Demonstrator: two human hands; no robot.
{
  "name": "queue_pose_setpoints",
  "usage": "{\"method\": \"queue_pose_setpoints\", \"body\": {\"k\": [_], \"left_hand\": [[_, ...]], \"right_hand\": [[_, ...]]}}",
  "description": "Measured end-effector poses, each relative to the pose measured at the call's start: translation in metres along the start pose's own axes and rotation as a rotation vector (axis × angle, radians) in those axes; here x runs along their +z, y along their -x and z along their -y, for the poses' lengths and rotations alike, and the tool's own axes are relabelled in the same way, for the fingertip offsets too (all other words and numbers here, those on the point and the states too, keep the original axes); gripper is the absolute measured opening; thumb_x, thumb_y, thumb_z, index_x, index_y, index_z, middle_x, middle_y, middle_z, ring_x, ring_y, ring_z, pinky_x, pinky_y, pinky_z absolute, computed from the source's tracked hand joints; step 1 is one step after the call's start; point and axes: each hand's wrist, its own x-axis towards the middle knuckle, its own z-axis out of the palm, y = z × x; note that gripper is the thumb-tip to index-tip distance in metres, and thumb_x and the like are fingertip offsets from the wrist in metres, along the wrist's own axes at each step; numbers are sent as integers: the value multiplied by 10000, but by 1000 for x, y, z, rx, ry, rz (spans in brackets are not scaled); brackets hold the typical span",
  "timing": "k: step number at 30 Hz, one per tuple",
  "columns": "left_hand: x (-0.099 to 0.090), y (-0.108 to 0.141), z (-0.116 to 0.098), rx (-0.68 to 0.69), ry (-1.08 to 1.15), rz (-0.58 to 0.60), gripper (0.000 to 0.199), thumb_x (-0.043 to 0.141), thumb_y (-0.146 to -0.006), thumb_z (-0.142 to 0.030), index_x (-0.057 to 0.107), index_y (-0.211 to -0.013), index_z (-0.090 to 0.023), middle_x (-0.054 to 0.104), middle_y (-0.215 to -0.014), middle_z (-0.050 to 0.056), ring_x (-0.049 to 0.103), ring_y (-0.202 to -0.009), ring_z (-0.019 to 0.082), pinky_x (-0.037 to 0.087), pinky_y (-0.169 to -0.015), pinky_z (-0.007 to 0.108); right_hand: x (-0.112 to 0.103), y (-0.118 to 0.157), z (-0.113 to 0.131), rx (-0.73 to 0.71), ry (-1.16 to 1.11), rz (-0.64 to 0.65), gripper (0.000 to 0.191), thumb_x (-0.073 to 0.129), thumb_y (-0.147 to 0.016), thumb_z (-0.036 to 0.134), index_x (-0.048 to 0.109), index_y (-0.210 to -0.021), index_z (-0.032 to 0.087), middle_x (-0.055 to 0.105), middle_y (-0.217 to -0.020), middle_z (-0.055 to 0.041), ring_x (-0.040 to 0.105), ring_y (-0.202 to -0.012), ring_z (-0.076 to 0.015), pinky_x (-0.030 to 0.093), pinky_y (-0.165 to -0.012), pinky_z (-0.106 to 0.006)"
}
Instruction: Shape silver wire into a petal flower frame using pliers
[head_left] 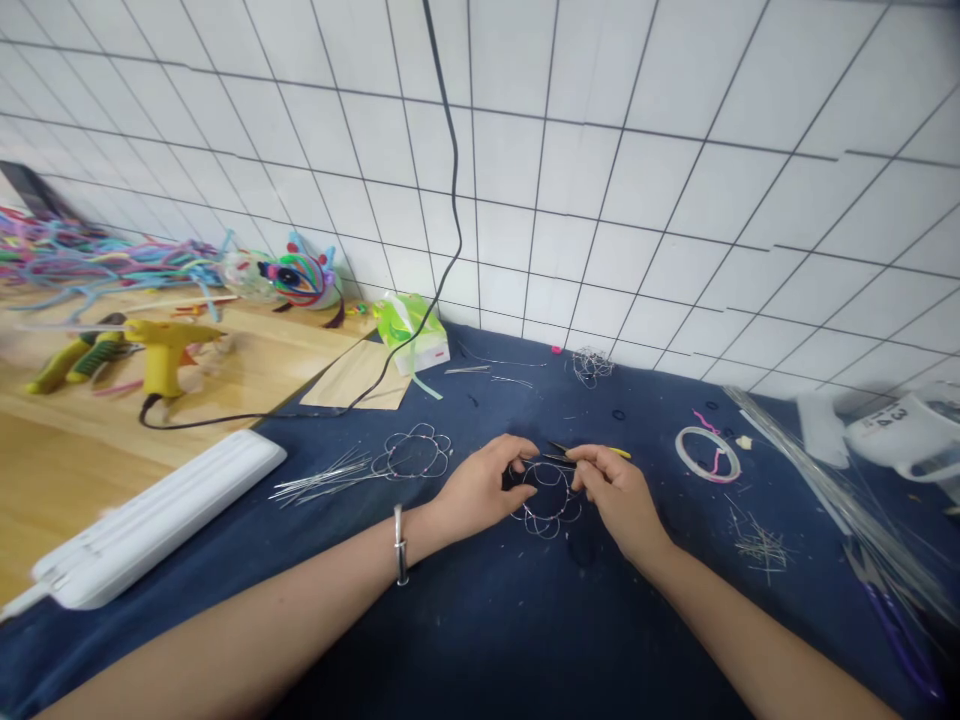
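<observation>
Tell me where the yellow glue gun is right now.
In the head view, the yellow glue gun is at the left, on the wooden surface, just right of the green-and-yellow pliers.

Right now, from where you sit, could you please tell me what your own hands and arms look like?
My left hand and right hand are both ungloved, and no sleeve shows on either forearm. A slim, silver-coloured bangle circles the left wrist; nothing is worn on the right wrist.
</observation>
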Motion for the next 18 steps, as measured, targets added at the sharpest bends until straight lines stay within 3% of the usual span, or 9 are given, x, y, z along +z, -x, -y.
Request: {"method": "queue_pose_setpoints", "body": {"k": [5,18], "left_hand": [[3,-5,3,101,-31,2,128,573,-737,-140,548,-851,-193,532,-797,-2,513,-723,122,431,-646,251],[0,-5,3,144,-12,50,60,524,-778,-147,575,-759,-173,550,-793,9,517,-712,114,415,-641,235]], "right_hand": [[0,1,2,-5,-27,25,204,423,-824,268,584,-940,220,583,-666,23,482,-569,-111,385,-574,-236],[2,0,1,-8,-74,33,191,434,-830,267,576,-952,224,564,-660,25,477,-571,-101,382,-558,-224]]}}
